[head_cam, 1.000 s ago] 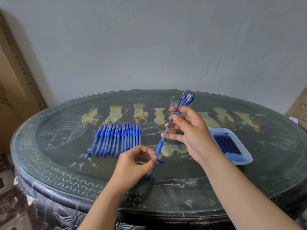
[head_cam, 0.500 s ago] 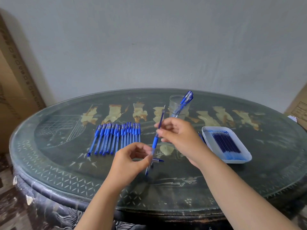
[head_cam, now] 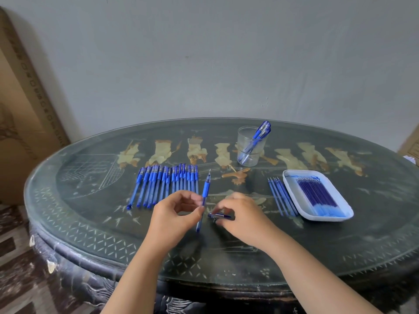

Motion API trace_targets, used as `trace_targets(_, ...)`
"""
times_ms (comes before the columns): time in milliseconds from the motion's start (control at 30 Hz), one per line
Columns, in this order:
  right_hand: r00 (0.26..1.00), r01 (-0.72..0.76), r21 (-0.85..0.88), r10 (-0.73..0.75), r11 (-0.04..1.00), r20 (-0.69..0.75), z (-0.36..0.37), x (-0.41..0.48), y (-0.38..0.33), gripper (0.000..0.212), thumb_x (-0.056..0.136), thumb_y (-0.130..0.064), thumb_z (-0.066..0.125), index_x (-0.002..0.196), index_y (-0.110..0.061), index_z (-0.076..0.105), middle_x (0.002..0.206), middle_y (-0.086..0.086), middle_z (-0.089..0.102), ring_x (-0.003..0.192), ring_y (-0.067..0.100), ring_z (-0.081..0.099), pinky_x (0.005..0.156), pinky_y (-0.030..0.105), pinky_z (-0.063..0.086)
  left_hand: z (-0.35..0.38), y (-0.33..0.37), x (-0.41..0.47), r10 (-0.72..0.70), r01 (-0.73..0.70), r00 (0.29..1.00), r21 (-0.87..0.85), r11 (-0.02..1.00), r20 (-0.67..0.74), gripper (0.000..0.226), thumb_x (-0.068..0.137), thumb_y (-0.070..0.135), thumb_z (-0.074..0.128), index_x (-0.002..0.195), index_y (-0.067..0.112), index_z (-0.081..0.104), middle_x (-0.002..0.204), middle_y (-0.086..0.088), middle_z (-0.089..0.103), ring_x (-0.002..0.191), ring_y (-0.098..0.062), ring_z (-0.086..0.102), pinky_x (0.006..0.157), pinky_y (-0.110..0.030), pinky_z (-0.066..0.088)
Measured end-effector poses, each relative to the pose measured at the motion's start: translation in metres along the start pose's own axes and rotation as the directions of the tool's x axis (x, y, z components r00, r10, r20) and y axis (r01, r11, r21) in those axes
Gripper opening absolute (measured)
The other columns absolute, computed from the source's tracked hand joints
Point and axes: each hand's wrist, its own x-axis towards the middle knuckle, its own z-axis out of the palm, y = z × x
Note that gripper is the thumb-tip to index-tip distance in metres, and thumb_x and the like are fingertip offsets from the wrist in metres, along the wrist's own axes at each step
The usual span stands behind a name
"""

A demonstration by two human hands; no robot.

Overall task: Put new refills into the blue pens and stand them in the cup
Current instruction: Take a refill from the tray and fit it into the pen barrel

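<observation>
My left hand (head_cam: 175, 214) pinches a blue pen (head_cam: 205, 191) by its barrel, tip pointing up and away, without its cap. My right hand (head_cam: 240, 214) has come down on the table and its fingers pinch the blue pen cap (head_cam: 218, 215) lying there. A row of several capped blue pens (head_cam: 167, 184) lies to the left. A clear cup (head_cam: 249, 147) at the back holds two blue pens (head_cam: 258, 137). A white tray (head_cam: 292, 196) on the right holds several new refills (head_cam: 317, 196). Several loose refills (head_cam: 282, 196) lie beside the tray.
The dark oval table (head_cam: 90, 223) has a glass top and a raised rim. A cardboard box (head_cam: 25, 109) leans at the left wall, and another box corner (head_cam: 411, 146) shows at the far right.
My right hand let go of the refill in the pen and dropped to the cap on the table. The refill now sits fully inside the pen, which my left hand still holds.
</observation>
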Motion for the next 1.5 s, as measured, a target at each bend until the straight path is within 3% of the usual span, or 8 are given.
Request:
trace_targets(167, 1.000, 0.021, -0.055, -0.021, 0.998, -0.001, 0.006, 0.001, -0.001, 0.014, 0.089, -0.030, 0.070, 0.102, -0.025, 0.071, 0.100, -0.004, 0.049, 0.098, 0.013, 0.050, 0.088, 0.032, 0.048, -0.001, 0.001, 0.000, -0.004, 0.003, 1.000, 0.022, 1.000, 0.021, 0.017, 0.080, -0.001, 0.074, 0.089, 0.013, 0.071, 0.088, 0.000, 0.073, 0.082, -0.014, 0.070, 0.077, -0.020, 0.056)
trace_targets(300, 0.999, 0.028, -0.028, -0.028, 0.999, -0.014, 0.003, 0.002, -0.003, 0.011, 0.089, -0.029, 0.069, 0.098, -0.023, 0.070, 0.097, -0.008, 0.050, 0.088, 0.007, 0.053, 0.078, 0.020, 0.046, 0.000, 0.001, 0.000, -0.006, 0.005, 0.999, 0.033, 0.999, 0.037, 0.016, 0.080, -0.001, 0.074, 0.089, 0.013, 0.071, 0.088, 0.001, 0.074, 0.081, -0.013, 0.070, 0.077, -0.021, 0.056)
trace_targets(400, 0.986, -0.039, 0.242, 0.077, 0.969, -0.147, -0.015, 0.004, -0.005, 0.003, 0.085, -0.022, 0.073, 0.085, -0.024, 0.070, 0.087, -0.010, 0.063, 0.076, 0.001, 0.059, 0.069, 0.011, 0.044, 0.001, 0.002, 0.000, -0.003, 0.001, 0.998, 0.032, 0.999, 0.057, 0.018, 0.080, -0.004, 0.073, 0.087, 0.013, 0.071, 0.086, 0.001, 0.074, 0.079, -0.014, 0.070, 0.073, -0.019, 0.054)
trace_targets(500, 0.953, -0.030, 0.697, 0.231, 0.717, -0.196, -0.044, 0.005, -0.009, 0.006, 0.086, -0.009, 0.071, 0.087, -0.014, 0.070, 0.083, 0.003, 0.075, 0.080, 0.015, 0.071, 0.075, 0.024, 0.054, 0.002, 0.003, -0.001, 0.003, -0.008, 0.997, 0.053, 0.999, 0.080, 0.018, 0.080, -0.003, 0.072, 0.085, 0.015, 0.071, 0.085, 0.002, 0.074, 0.079, -0.015, 0.070, 0.075, -0.020, 0.054)
trace_targets(567, 0.946, 0.041, 0.809, 0.237, 0.586, -0.220, -0.060, 0.005, -0.014, 0.006, 0.086, -0.002, 0.069, 0.089, -0.007, 0.069, 0.083, 0.009, 0.076, 0.081, 0.022, 0.073, 0.075, 0.027, 0.056, 0.003, 0.003, -0.001, 0.006, -0.011, 0.995, 0.058, 0.998, 0.095, 0.018, 0.080, -0.003, 0.072, 0.085, 0.015, 0.071, 0.085, 0.002, 0.073, 0.079, -0.015, 0.070, 0.075, -0.021, 0.055)
trace_targets(1067, 0.995, -0.024, 0.608, 0.077, 0.794, -0.061, -0.062, 0.009, -0.023, 0.011, 0.086, -0.008, 0.072, 0.087, -0.019, 0.073, 0.089, 0.005, 0.076, 0.088, 0.018, 0.072, 0.071, 0.025, 0.056, 0.006, 0.008, -0.003, 0.011, -0.018, 0.992, 0.057, 0.998, 0.124, 0.016, 0.079, -0.002, 0.074, 0.085, 0.014, 0.072, 0.084, 0.002, 0.073, 0.078, -0.013, 0.069, 0.071, -0.019, 0.055)
trace_targets(1333, 0.993, -0.044, 0.581, 0.101, 0.812, -0.065, -0.051, 0.009, -0.020, 0.022, 0.083, -0.041, 0.074, 0.098, -0.027, 0.067, 0.096, 0.000, 0.072, 0.090, 0.015, 0.069, 0.084, 0.038, 0.058, 0.006, 0.008, -0.003, 0.012, -0.018, 0.993, 0.050, 0.999, 0.118, 0.017, 0.079, 0.000, 0.074, 0.085, 0.015, 0.072, 0.085, 0.002, 0.073, 0.078, -0.013, 0.069, 0.073, -0.020, 0.055)
trace_targets(1500, 0.993, -0.001, 0.634, 0.077, 0.773, -0.092, -0.046, 0.005, -0.019, 0.005, 0.088, -0.025, 0.071, 0.093, -0.027, 0.073, 0.098, -0.002, 0.074, 0.095, 0.016, 0.070, 0.089, 0.046, 0.057, 0.006, 0.008, -0.004, 0.017, -0.024, 0.993, 0.050, 0.998, 0.121, 0.017, 0.079, -0.001, 0.074, 0.085, 0.015, 0.072, 0.085, 0.002, 0.073, 0.079, -0.014, 0.069, 0.073, -0.021, 0.055)
